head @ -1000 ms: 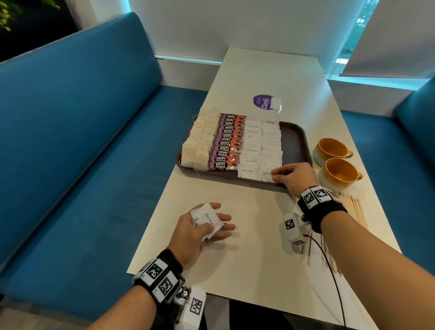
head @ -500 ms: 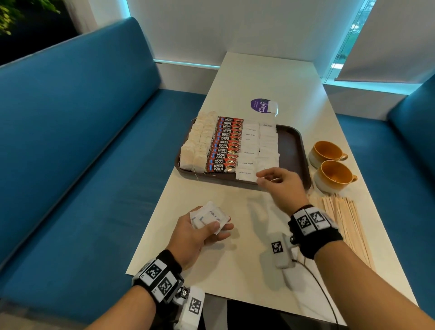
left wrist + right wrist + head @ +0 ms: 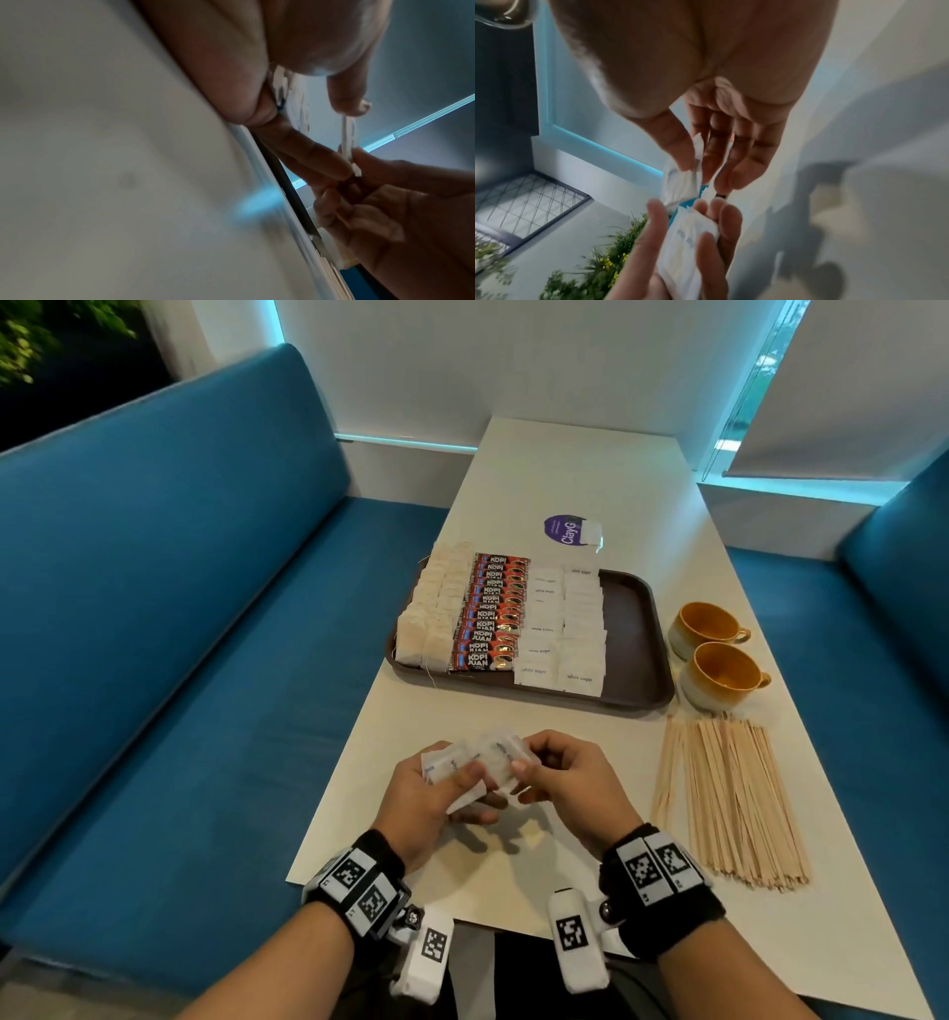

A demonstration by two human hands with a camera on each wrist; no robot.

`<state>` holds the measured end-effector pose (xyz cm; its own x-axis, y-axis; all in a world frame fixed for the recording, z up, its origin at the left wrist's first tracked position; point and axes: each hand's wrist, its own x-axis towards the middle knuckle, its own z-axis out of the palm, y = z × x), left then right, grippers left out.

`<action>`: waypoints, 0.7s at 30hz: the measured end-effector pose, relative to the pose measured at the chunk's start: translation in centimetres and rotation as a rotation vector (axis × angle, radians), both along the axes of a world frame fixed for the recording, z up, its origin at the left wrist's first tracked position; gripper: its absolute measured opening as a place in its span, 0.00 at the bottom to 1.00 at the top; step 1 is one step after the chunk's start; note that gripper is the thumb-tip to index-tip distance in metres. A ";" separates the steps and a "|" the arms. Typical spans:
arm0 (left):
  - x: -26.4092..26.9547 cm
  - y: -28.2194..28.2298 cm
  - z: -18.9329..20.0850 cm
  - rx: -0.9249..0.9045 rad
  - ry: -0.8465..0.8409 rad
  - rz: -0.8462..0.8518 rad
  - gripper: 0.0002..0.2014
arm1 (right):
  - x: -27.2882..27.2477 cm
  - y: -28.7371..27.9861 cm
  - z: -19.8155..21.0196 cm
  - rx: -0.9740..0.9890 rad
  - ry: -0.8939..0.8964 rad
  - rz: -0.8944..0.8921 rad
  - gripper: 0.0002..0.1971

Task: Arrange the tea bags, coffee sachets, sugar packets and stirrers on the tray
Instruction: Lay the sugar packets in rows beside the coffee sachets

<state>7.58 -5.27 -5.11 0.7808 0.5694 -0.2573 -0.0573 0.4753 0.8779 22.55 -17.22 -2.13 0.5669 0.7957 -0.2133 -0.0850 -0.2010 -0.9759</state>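
A brown tray (image 3: 637,618) holds rows of tea bags (image 3: 436,608), red coffee sachets (image 3: 493,613) and white sugar packets (image 3: 565,629); its right strip is bare. Wooden stirrers (image 3: 729,793) lie in a loose pile on the table right of my hands. In front of the tray, my left hand (image 3: 477,788) holds a small stack of sugar packets (image 3: 457,765) between thumb and fingers. My right hand (image 3: 521,780) pinches the top sugar packet (image 3: 506,752) of that stack; the right wrist view shows thumb and forefinger on the packet (image 3: 682,182).
Two yellow cups (image 3: 706,624) (image 3: 721,675) stand right of the tray, just behind the stirrers. A purple round label (image 3: 565,531) lies beyond the tray. Blue benches (image 3: 179,608) flank the white table (image 3: 590,469) on both sides.
My right hand has come back from the tray's front edge to my left hand and now pinches a packet from the stack. A sugar packet lies at the tray's front where it was.
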 end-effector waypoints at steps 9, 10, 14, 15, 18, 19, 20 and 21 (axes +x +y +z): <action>0.0 0.2 -0.9 0.044 0.049 0.038 0.17 | -0.6 -0.4 -0.2 -0.058 -0.185 -0.010 0.15; 0.0 0.2 -1.0 0.056 0.055 0.044 0.17 | -0.6 -0.6 -0.2 -0.044 -0.198 -0.003 0.15; 0.2 0.5 -1.1 0.058 0.023 0.069 0.15 | 0.1 -0.5 -0.4 -0.019 -0.200 0.000 0.10; 0.2 0.5 -1.1 0.042 -0.001 0.073 0.16 | 0.7 -0.3 -0.4 -0.023 -0.198 -0.031 0.10; 0.3 0.6 -1.0 -0.010 -0.081 0.057 0.27 | 3.5 0.8 0.2 -0.025 -0.189 -0.171 0.08; 0.4 0.7 -1.0 -0.017 -0.097 0.052 0.30 | 4.7 1.1 0.5 -0.023 -0.198 -0.204 0.08; 0.4 0.7 -1.1 -0.021 -0.102 0.055 0.30 | 6.0 1.5 0.7 -0.027 -0.226 -0.223 0.08; 0.5 0.7 -1.2 -0.020 -0.099 0.062 0.29 | 7.4 1.9 0.8 -0.037 -0.274 -0.235 0.09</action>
